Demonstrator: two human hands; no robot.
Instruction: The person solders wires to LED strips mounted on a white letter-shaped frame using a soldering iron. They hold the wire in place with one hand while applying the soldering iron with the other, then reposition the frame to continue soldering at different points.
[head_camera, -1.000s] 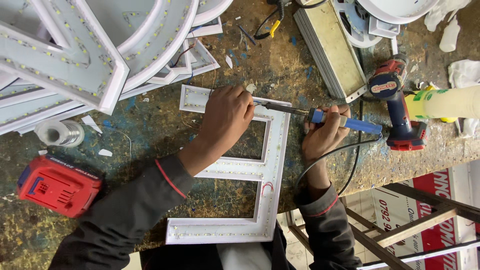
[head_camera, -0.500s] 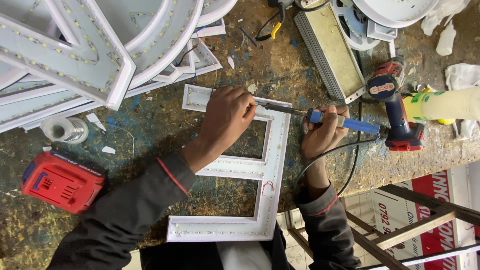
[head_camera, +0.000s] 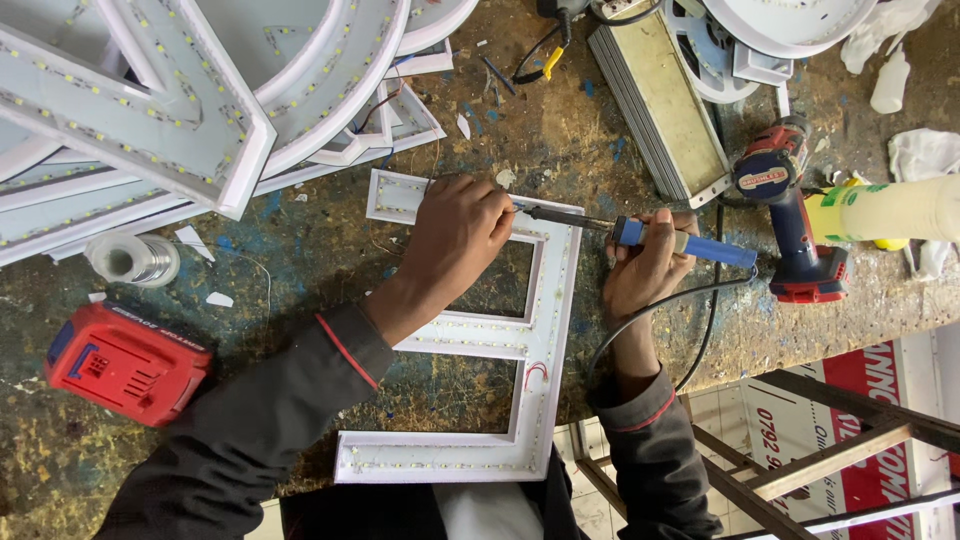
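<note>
So the iron (head_camera: 640, 235) is gripped by the right hand (head_camera: 645, 268), lying crosswise, tip aimed left at the left hand (head_camera: 460, 232), whose fingers are pinched shut on the frame (head_camera: 548, 330) near the tabletop's (head_camera: 300, 260) middle.

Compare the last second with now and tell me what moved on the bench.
Almost nothing moved. The left hand still presses on the white letter frame, and the right hand still holds the blue-handled soldering iron pointing at it. The red battery pack and drill stayed put.
</note>
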